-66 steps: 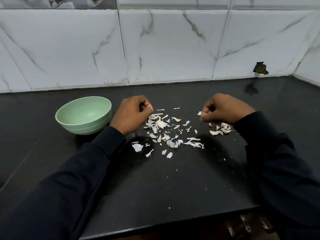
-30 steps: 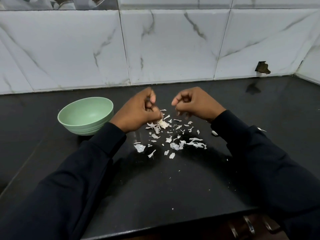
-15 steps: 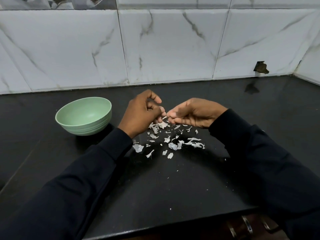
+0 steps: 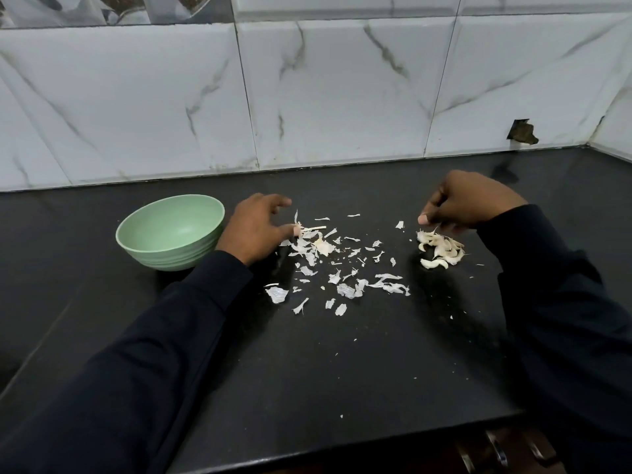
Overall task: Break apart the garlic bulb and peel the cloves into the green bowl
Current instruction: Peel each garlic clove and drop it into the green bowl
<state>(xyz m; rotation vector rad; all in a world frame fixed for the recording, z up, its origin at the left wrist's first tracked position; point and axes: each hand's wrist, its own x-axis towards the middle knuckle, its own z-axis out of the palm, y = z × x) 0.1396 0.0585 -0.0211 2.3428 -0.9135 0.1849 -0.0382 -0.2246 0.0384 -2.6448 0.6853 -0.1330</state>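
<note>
Front of black counter [image 4: 342,388]: a few pale specks only.

Mid-counter: peel scraps [image 4: 337,268] scattered btwn your two hands. Thin and papery, so prob. drift at any sweep of a sleeve. Keep cuffs lifted.

R side: heap of cloves [image 4: 441,249] on the counter, just right of the scraps. Your R hand [image 4: 468,205] hangs over it, fingers curled down toward the heap, thumb tip pointing left. Can't tell whether a clove is pinched yet.

L side: your L hand [image 4: 256,230] holds nothing. Fingers relaxed and slightly spread, tips touching the left edge of the scraps.

Green bowl [image 4: 160,256] stands upright just left of the L wrist. No clove shows in the part of the inside that I can see.

Step in hand (est.): fetch next clove from the heap.
- Take one clove only, w/ thumb + two fingers at the root end.
- Carry it to the middle, over the scraps, and let the L hand steady it.
- Nick the skin at the root w/ a thumbnail, then strip toward the tip.
- Drop skins on the scraps, not back on the heap, so peeled and unpeeled don't mix.
- Pass the bare clove to the L hand for the bowl, as the bowl is on that side.

Far: marble-tile wall [image 4: 342,97], chipped hole [image 4: 521,131] low at right. Not relevant.
</note>
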